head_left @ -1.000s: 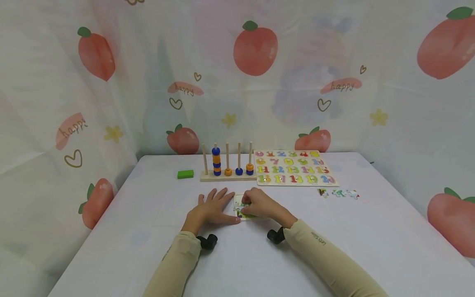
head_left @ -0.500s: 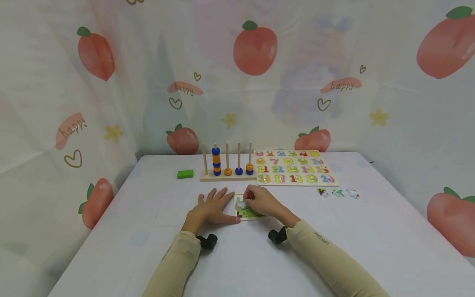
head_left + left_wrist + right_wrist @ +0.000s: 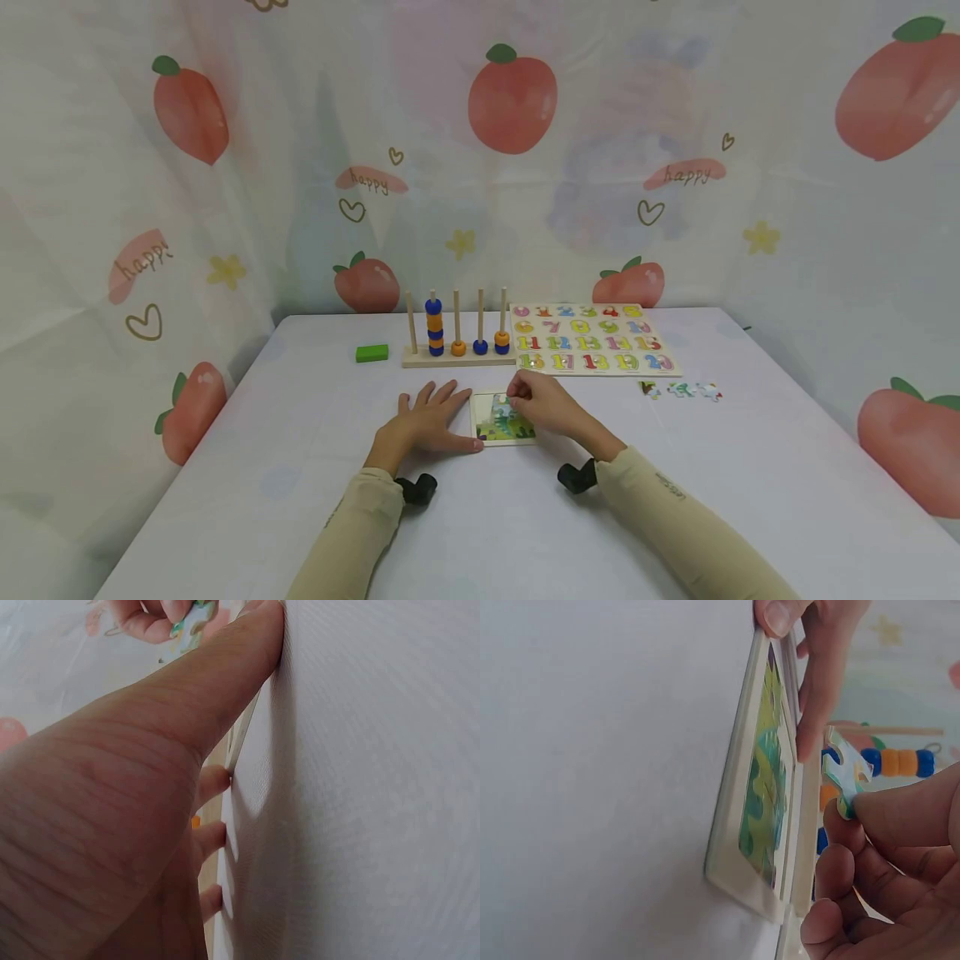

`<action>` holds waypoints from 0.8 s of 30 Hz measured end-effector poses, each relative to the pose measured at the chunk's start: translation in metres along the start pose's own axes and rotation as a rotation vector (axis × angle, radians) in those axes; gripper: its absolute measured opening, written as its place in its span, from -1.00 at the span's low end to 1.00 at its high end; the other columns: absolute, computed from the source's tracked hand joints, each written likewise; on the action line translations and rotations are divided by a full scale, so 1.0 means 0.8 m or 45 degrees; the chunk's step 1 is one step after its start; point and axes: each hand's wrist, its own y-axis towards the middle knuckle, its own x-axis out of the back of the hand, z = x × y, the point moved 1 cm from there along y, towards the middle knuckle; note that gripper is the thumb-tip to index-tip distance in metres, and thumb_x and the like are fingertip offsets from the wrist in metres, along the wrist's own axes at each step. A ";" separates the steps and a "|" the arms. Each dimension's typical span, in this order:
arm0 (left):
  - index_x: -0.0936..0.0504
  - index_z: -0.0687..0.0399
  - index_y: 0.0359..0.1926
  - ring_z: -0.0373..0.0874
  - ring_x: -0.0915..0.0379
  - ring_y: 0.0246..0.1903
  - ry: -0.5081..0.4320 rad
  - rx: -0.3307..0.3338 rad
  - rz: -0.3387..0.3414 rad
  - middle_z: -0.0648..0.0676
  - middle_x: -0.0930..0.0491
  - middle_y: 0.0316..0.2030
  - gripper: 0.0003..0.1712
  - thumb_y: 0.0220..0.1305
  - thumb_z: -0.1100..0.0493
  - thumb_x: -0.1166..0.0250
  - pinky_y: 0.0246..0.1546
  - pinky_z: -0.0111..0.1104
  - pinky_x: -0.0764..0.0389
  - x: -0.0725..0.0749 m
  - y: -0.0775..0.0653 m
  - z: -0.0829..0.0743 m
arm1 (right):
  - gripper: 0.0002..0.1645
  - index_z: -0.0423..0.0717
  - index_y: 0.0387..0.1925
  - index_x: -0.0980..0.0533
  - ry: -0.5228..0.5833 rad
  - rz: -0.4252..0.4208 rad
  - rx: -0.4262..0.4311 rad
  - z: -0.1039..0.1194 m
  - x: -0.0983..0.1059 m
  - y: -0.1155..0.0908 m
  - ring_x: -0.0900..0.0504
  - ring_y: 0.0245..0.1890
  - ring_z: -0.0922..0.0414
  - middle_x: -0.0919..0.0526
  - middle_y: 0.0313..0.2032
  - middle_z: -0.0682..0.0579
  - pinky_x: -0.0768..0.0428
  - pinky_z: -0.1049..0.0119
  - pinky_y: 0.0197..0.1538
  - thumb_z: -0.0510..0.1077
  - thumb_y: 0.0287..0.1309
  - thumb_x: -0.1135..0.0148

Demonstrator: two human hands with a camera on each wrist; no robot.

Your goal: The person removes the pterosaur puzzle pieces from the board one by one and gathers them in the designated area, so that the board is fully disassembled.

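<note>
A small jigsaw puzzle tray (image 3: 498,443) with a pale frame lies on the table, its lower part filled with a green picture. Spread out flat on the table, my left hand (image 3: 429,423) has its thumb at the near left corner of the tray and its index finger by the far left corner. My right hand (image 3: 551,406) pinches a light-blue puzzle piece (image 3: 846,765) between thumb and index finger, the other fingers curled. This piece is held tilted over the tray's far side, above the partly filled picture (image 3: 765,787).
Loose puzzle pieces (image 3: 681,390) lie to the right. Behind the tray stand a wooden peg stacker (image 3: 459,361) with blue and orange beads and a number board (image 3: 592,338). A green block (image 3: 372,353) lies at the back left, before a printed curtain (image 3: 450,125).
My right hand has moved right across the tray with the puzzle piece, uncovering more of the picture. The left hand has kept its place at the tray's left edge.
</note>
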 end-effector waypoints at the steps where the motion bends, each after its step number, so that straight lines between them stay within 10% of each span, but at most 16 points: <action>1: -0.17 -0.26 0.71 0.24 0.36 0.68 0.007 -0.003 -0.005 0.04 0.06 0.72 0.17 0.23 -0.52 -0.39 0.52 0.38 0.38 0.001 -0.002 -0.001 | -0.96 -0.23 -0.14 -0.56 0.002 -0.001 0.008 -0.001 0.002 -0.001 -0.54 -0.25 0.09 -0.62 -0.26 0.00 -0.57 0.20 -0.12 -0.35 0.43 -0.27; 24: -0.15 -0.26 0.72 0.24 0.39 0.68 0.001 -0.012 -0.010 0.03 0.09 0.72 0.17 0.23 -0.49 -0.40 0.52 0.37 0.40 -0.003 0.002 0.003 | -0.96 -0.28 -0.15 -0.57 -0.003 -0.111 0.011 -0.039 0.036 -0.028 -0.55 -0.22 0.06 -0.64 -0.24 -0.03 -0.57 0.20 -0.11 -0.33 0.44 -0.25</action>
